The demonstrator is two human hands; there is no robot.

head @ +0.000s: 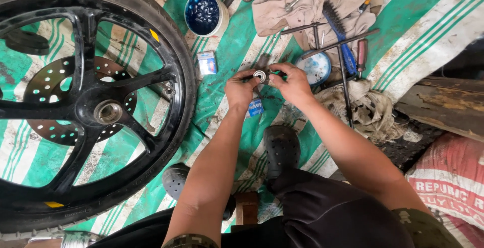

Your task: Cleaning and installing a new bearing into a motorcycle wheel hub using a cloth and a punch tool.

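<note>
Small round silver metal bearing (260, 75) is being pinched between both hands above green-striped tarp (227, 51) | left hand (240, 89) and right hand (288, 82) are closing fingertips on its rim | underside hidden | black spoked motorcycle wheel (85, 107) cut off at left

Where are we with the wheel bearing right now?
Done: the wheel lies flat on the striped tarp, hub exposed. In hand: left hand and right hand hold a small bearing between the fingertips, above a small box. Left: the bearing is not yet in the hub.
</note>
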